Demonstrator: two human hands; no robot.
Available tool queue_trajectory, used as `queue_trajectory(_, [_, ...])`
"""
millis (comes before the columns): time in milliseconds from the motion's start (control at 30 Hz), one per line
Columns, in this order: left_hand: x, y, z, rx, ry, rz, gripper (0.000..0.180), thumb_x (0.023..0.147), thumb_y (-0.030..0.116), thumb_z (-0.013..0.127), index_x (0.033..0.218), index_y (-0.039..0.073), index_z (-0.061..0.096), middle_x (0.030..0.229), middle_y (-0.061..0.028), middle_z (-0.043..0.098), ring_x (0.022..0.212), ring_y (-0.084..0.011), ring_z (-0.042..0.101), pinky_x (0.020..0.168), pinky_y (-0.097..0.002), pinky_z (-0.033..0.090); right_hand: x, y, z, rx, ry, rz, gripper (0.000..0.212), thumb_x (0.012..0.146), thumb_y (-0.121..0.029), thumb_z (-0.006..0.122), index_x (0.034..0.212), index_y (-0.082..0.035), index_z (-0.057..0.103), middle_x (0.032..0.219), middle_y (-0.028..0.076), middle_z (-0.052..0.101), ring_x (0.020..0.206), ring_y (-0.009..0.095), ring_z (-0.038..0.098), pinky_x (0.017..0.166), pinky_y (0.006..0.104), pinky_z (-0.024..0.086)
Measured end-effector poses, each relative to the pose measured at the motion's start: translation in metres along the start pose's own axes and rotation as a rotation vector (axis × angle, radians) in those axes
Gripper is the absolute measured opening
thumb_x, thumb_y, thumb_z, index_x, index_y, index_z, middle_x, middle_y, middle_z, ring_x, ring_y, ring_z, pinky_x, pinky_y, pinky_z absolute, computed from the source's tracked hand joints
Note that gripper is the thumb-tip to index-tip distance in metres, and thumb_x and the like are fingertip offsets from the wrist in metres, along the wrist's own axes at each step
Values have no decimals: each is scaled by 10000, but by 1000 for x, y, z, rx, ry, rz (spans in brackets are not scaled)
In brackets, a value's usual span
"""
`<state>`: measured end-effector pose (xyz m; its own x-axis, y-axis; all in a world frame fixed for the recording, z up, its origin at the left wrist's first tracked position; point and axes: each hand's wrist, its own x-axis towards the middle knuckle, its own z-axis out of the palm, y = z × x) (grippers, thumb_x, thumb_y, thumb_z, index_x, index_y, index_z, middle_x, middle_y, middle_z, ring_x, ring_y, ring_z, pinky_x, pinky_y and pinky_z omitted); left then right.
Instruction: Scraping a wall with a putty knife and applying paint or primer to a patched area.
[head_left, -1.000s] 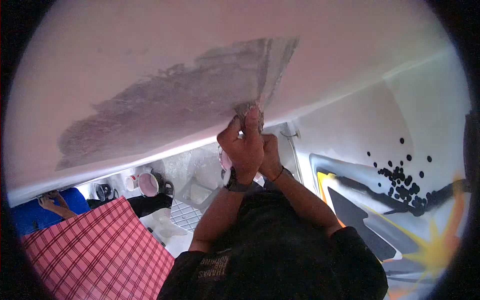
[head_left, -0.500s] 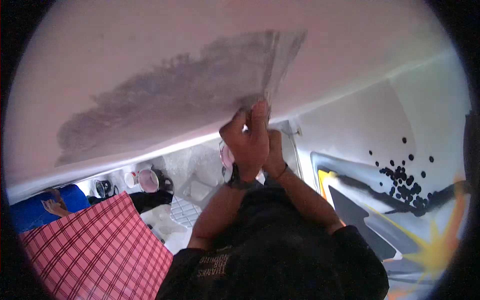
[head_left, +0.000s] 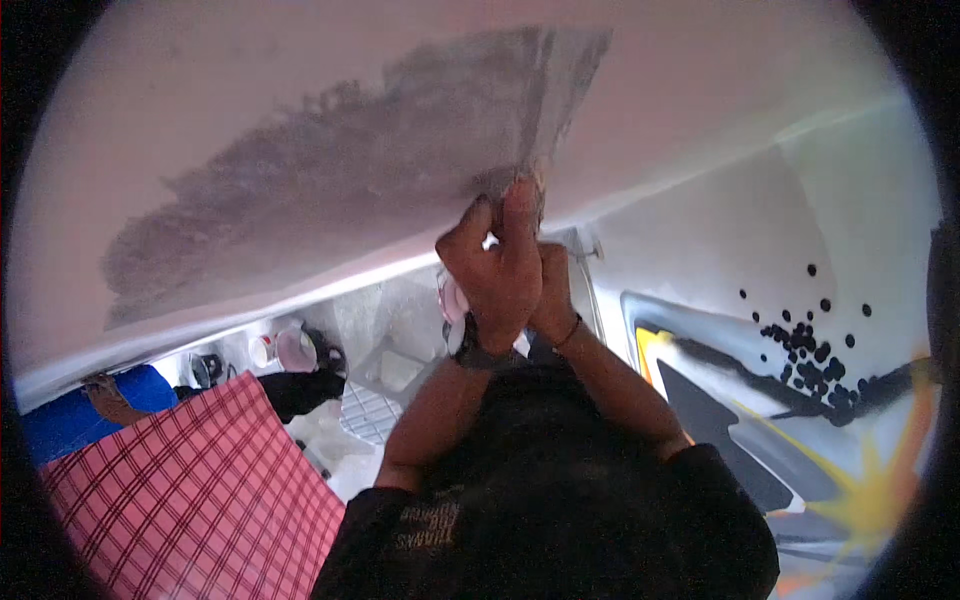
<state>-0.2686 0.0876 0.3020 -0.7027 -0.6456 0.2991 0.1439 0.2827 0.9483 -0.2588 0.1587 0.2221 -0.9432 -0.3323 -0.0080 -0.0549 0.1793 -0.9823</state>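
Observation:
Both my hands are raised together in front of a pale pinkish wall [head_left: 690, 90], at the lower right edge of a dark grey, damp-looking patch [head_left: 350, 150]. My left hand [head_left: 495, 270] is closed, its thumb and bent fingers pressed around a thin-edged tool [head_left: 540, 185] that I cannot make out. Most of that tool is hidden by the hand. Close behind it on the right, my right hand [head_left: 555, 290] appears closed and rounded, with its fingers and anything in them hidden. A streak runs up the patch from above my hands.
Beside me at left hangs a red checked cloth [head_left: 200, 480]. Beyond it show another person's arm [head_left: 112, 400] and blue clothing [head_left: 145, 388]. Pink buckets [head_left: 297, 350] and a pale crate [head_left: 390, 370] stand below. The right wall bears painted shapes and black spots [head_left: 820, 375].
The patch sits higher in view, and my hands rise less, so they are slightly lower against it. Both keep the same grip. The other person's pale hand is out of sight.

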Motion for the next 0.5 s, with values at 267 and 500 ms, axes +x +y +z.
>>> queue_trajectory(267, [-11, -4, 6, -25, -25, -46, 308, 886, 152, 654, 655, -24, 554, 516, -27, 499, 545, -44, 395, 472, -251, 340, -10, -11, -14, 119, -8, 12, 285, 811, -159, 624, 661, 64, 529, 542, 55, 553, 637, 43, 470, 487, 327, 407])
queue_trajectory(500, [-14, 3, 14, -42, 1, -30, 334, 890, 163, 649, 633, -16, 533, 507, -32, 501, 544, -40, 410, 472, -250, 351, -10, -19, -28, 156, -1, 16, 280, 828, -165, 624, 680, 61, 548, 570, 36, 551, 648, 48, 490, 507, 329, 424])
